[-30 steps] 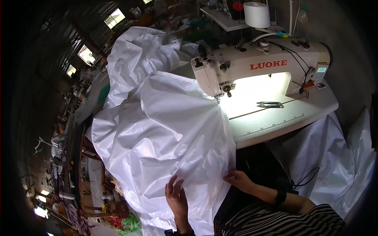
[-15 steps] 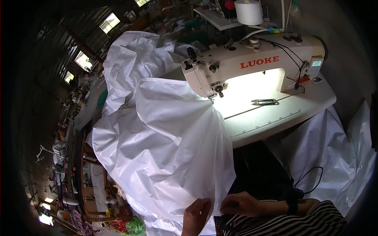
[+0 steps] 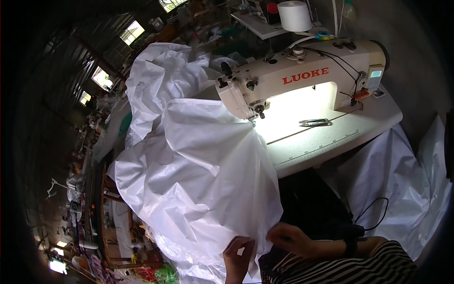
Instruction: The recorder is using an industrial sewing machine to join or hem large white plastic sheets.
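A large sheet of white, shiny fabric [image 3: 203, 165] spreads from under the needle of a white sewing machine [image 3: 307, 71] down toward me, in loose folds. Near its lower edge my left hand [image 3: 238, 253] pinches the fabric, thumb and forefinger bent into a ring. Just to the right, my right hand [image 3: 291, 238] is closed with curled fingers at the fabric's right edge; what lies between its fingertips is hidden. The machine's lamp lights the needle area, where the cloth gathers to a point. Small thread snips [image 3: 315, 122] lie on the machine bed.
A white thread cone [image 3: 294, 16] stands behind the machine. More white fabric [image 3: 388, 180] hangs at the right, beyond the bed's edge. A dark cable [image 3: 378, 215] loops beside my right forearm. On the left, a cluttered workshop holds racks and green and red strands [image 3: 163, 273].
My right hand has risen slightly and drawn a little away from the fabric's lower edge. The left hand has shifted slightly right, its finger ring wider. The whole view has tilted slightly.
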Available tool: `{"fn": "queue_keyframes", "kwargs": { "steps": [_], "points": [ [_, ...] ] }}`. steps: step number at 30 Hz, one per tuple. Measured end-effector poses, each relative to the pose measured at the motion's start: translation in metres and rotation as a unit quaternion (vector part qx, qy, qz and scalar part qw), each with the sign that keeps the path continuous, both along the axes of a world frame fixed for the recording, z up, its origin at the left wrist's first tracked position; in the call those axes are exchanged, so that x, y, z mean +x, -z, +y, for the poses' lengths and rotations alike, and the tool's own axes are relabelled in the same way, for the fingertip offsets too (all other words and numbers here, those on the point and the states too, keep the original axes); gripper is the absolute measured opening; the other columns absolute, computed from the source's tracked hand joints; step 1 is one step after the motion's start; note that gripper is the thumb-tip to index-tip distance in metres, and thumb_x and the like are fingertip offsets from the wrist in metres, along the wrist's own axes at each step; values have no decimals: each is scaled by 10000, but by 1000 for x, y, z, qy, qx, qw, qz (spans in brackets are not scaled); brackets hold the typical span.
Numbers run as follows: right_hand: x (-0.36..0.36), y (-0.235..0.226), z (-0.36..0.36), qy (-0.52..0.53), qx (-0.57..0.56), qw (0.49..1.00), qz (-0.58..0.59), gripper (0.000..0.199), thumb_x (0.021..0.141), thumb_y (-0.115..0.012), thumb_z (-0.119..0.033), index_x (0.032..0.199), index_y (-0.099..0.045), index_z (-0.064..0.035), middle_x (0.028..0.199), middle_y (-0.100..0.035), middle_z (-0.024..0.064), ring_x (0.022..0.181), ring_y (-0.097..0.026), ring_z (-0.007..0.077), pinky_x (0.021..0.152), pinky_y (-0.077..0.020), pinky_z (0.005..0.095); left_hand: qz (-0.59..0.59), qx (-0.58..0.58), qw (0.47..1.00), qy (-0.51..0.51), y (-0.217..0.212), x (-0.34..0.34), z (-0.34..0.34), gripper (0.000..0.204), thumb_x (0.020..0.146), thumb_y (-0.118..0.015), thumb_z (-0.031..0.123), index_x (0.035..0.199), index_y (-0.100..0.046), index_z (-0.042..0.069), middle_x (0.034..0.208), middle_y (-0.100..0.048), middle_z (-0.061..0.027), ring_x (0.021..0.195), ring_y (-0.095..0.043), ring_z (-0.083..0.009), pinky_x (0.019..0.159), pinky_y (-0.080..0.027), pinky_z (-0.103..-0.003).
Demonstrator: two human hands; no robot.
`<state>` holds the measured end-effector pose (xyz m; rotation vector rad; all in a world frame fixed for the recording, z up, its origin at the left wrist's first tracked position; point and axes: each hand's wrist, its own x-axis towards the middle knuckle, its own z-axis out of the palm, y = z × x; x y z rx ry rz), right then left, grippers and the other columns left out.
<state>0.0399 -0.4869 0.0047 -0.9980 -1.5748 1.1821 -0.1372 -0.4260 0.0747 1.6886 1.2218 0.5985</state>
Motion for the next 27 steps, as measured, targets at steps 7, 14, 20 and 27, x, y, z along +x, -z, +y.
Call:
{"fn": "queue_keyframes", "kwargs": {
  "steps": [7,14,20,27],
  "points": [
    [-25,11,-14,-346,-205,915,31,425,983,-554,-240,1338,-464,-24,1153,-595,130,1098,-551,178,959,-447,350,7,92,995,40,-15,18,-10,83,840,-680,-61,901,-631,-33,872,-668,-123,715,-624,-188,628,-497,-296],
    [46,31,16,9,-265,907,-327,393,952,-572,-421,1041,-685,-55,908,-684,163,873,-673,337,769,-538,417,66,192,979,23,6,5,-9,91,847,-674,-65,936,-656,-60,869,-667,-156,756,-645,-253,662,-514,-321],
    [17,43,24,-5,-93,977,-190,309,948,-588,-285,1040,-664,1,988,-683,183,960,-646,346,868,-509,423,77,249,963,62,-8,10,-8,92,839,-668,-71,930,-663,-63,873,-675,-173,762,-658,-290,665,-537,-339],
    [39,-37,-33,-59,-15,998,2,166,933,-623,-193,962,-621,-29,888,-682,123,745,-687,301,689,-564,354,51,212,973,80,-8,26,-17,111,826,-670,-67,935,-671,-47,873,-677,-162,732,-661,-271,628,-537,-339]
  ]
}}
